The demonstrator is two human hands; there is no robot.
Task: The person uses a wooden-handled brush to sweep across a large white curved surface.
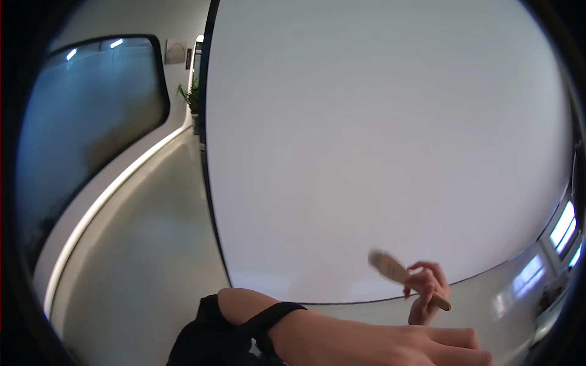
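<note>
At the lower right, my right hand (427, 283) grips a flat wooden brush (392, 270) by its handle, its blurred pale head angled up and leftward against a large white panel (372, 140). My left hand (415, 344) is close to the camera along the bottom edge, back uppermost and pointing right, with a black strap (274, 317) at its left. Its fingertips are hidden, so I cannot tell whether it holds anything.
Left of the panel are a curved white wall with a dark window (97, 104), grey floor (134, 244), a green plant (192, 97) and a small wall picture (176, 52). Bright windows (563, 227) and some dark objects (546, 299) sit at the far right.
</note>
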